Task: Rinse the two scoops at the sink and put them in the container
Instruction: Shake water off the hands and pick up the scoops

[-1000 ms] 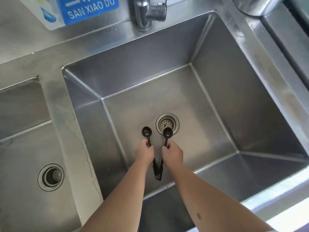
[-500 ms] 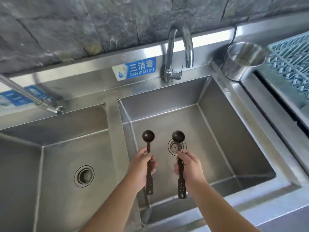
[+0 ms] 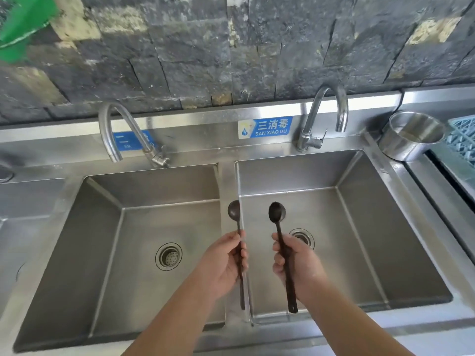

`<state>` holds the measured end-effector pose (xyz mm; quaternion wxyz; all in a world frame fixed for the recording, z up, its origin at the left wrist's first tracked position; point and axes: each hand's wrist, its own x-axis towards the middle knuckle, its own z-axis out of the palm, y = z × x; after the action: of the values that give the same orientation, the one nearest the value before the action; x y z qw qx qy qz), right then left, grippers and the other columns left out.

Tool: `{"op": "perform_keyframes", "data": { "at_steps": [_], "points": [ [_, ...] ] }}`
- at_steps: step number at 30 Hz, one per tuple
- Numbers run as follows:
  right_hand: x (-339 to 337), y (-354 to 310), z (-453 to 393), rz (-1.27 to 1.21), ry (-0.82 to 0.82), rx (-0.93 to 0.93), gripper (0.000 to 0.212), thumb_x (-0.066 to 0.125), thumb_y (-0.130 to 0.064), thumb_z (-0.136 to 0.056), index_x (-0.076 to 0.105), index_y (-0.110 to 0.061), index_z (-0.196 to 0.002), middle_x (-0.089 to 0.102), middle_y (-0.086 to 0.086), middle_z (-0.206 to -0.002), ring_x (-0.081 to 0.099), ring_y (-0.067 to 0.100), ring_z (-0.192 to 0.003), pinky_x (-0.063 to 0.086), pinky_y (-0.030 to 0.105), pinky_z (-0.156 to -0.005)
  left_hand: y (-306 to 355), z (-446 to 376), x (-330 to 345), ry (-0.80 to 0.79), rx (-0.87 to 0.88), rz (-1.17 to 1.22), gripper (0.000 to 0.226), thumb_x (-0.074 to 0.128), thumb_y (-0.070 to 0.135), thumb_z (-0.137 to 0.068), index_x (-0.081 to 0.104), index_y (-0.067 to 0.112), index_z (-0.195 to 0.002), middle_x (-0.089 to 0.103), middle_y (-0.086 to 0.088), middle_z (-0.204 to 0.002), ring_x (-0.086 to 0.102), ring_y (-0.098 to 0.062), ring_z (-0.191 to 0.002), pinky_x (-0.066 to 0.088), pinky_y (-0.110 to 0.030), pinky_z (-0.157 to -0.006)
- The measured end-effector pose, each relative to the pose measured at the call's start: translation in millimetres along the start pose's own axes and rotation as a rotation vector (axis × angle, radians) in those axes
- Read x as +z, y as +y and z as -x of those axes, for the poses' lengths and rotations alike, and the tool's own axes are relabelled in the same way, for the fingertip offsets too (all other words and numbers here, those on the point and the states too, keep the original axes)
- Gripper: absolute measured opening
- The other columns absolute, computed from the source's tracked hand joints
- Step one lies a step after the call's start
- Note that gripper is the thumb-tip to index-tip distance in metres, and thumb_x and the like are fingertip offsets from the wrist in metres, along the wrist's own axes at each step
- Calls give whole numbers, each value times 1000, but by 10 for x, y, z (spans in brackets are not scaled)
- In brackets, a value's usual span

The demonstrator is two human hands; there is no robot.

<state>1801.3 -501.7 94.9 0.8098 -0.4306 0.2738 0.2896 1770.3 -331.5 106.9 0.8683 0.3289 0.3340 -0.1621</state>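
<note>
I hold two dark long-handled scoops upright, bowls up. My left hand (image 3: 226, 263) grips the left scoop (image 3: 234, 210) over the divider between the two basins. My right hand (image 3: 295, 263) grips the right scoop (image 3: 277, 213) above the right sink basin (image 3: 385, 240), near its drain (image 3: 303, 236). The right faucet (image 3: 326, 114) stands behind this basin, and no water is seen running. A round steel container (image 3: 411, 136) sits on the counter at the far right, behind the basin's corner.
A left sink basin (image 3: 102, 240) with its own drain (image 3: 169, 256) and a bent faucet (image 3: 120, 134) lies beside the right one. A blue-green rack (image 3: 462, 140) is at the right edge. A dark stone wall rises behind the sinks.
My hands lifted the scoops from low in the right basin to above it and moved them apart. The view rose and shifted, so both basins and the container are seen.
</note>
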Motion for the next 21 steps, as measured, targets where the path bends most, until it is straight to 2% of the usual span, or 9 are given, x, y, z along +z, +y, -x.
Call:
{"op": "perform_keyframes", "data": {
  "at_steps": [2, 3, 6, 7, 9, 11, 14, 17, 21],
  "points": [
    [131, 54, 28, 92, 14, -92, 13, 55, -15, -93, 66, -9, -90, 59, 4, -66, 51, 15, -47, 43, 24, -43, 80, 121, -64, 25, 44, -35, 19, 51, 6, -95, 64, 9, -82, 56, -7, -67, 53, -16, -53, 46, -25, -46],
    [189, 76, 51, 254, 47, -165, 12, 57, -13, -92, 66, -10, -85, 62, 5, -65, 55, 16, -50, 46, 26, -47, 122, 179, -106, 79, 95, -168, 17, 52, 5, -94, 63, 8, -81, 56, -8, -67, 53, -15, -52, 45, -25, -47],
    [322, 143, 95, 1035, 172, -390, 17, 60, -19, -85, 65, -22, -69, 69, -1, -60, 67, 18, -56, 52, 32, -55, 228, 289, -280, 361, 288, -806, 11, 61, 12, -90, 68, 6, -86, 63, -4, -71, 57, -12, -60, 45, -24, -57],
    [368, 176, 111, 1162, 171, -437, 18, 60, -22, -85, 64, -25, -68, 69, -2, -60, 70, 17, -58, 52, 30, -54, 271, 313, -337, 383, 319, -867, 10, 63, 13, -89, 69, 7, -87, 66, -4, -74, 59, -12, -63, 47, -24, -60],
    [430, 257, 133, 1188, 128, -495, 18, 60, -25, -86, 64, -28, -69, 69, -5, -61, 70, 15, -59, 51, 24, -49, 343, 374, -410, 317, 300, -833, 8, 62, 11, -89, 69, 7, -88, 71, -5, -77, 61, -7, -58, 46, -16, -53],
    [457, 332, 108, 1114, 115, -434, 17, 61, -23, -88, 66, -25, -72, 69, -6, -59, 67, 11, -53, 45, 16, -43, 366, 415, -499, 291, 240, -842, 7, 63, 12, -88, 68, 11, -84, 74, -4, -77, 62, -5, -51, 39, -17, -44],
    [481, 436, 80, 897, 115, -165, 19, 63, -14, -89, 68, -6, -73, 66, 2, -53, 57, 13, -43, 45, 25, -46, 325, 441, -652, 327, 179, -820, 6, 65, 14, -88, 67, 14, -82, 74, -4, -72, 60, -14, -51, 31, -23, -45],
    [466, 533, 69, 942, 107, -203, 18, 61, -17, -89, 68, -10, -74, 68, 3, -55, 61, 20, -54, 49, 36, -57, 260, 479, -740, 289, 175, -742, 9, 64, 14, -88, 68, 16, -81, 73, -4, -72, 55, -15, -50, 31, -25, -45],
    [463, 637, 160, 882, 91, -220, 22, 60, -15, -89, 67, -16, -68, 70, 4, -55, 63, 22, -55, 46, 35, -57, 197, 568, -800, 253, 168, -704, 11, 62, 16, -89, 69, 18, -81, 71, -2, -72, 53, -10, -48, 33, -25, -46]
  ]
}}
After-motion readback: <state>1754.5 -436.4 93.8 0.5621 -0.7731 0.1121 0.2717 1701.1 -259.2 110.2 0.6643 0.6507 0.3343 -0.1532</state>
